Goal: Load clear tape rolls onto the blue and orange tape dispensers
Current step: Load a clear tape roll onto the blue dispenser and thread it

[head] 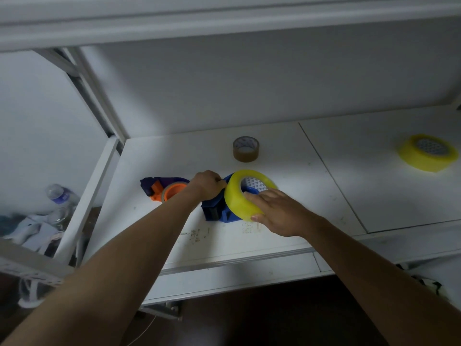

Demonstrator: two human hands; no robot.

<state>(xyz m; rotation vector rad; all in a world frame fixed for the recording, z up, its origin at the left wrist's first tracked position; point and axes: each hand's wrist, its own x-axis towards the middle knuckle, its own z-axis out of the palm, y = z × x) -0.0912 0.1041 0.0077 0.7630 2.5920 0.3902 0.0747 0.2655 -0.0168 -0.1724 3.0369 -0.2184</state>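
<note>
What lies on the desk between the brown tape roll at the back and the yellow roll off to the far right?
Nothing: in the head view the white desk is bare between the brown tape roll and the far yellow roll, apart from a seam line.

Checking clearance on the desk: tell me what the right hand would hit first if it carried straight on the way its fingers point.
The right hand points up-left, fingers already on the yellow tape roll; beyond lies the left hand, probably.

Cluttered home corner: white desk (274, 151), plastic bottle (58, 193) beside.
</note>
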